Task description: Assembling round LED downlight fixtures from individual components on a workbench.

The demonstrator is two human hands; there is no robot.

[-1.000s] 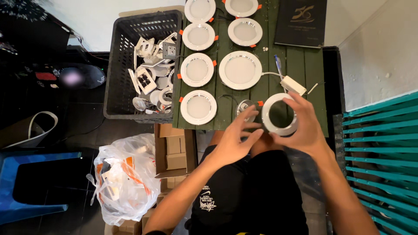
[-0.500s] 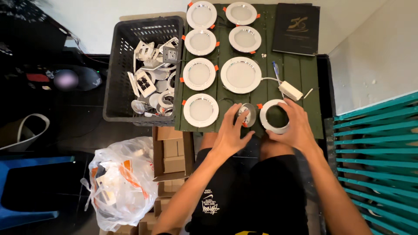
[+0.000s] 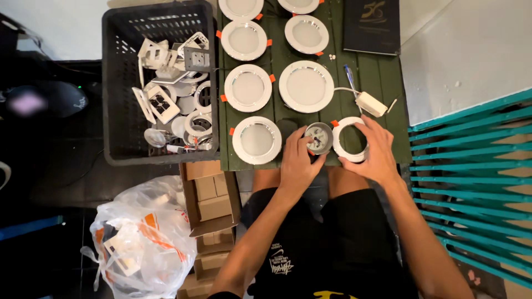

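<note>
My left hand [image 3: 298, 161] grips a small round grey metal lamp body [image 3: 320, 137] at the near edge of the dark green wooden table [image 3: 390, 94]. My right hand [image 3: 377, 149] holds a white round lamp ring [image 3: 349, 138] with an empty centre, right beside the grey body. Both parts rest on or just above the table top; I cannot tell which. Several finished white round downlights, such as the one at the front [image 3: 256, 140] and a larger one [image 3: 306, 86], lie in rows farther back.
A black plastic crate [image 3: 116, 111] of white lamp parts stands left of the table. A small white driver box [image 3: 371, 103] with a wire and a dark booklet [image 3: 372, 26] lie on the table. Cardboard boxes [image 3: 208, 196] and a clear plastic bag [image 3: 138, 243] sit below. Teal slats [image 3: 471, 182] run on the right.
Both hands have lowered toward the table's near edge with their parts. The grey lamp body and white ring now sit side by side rather than held up closer to me.
</note>
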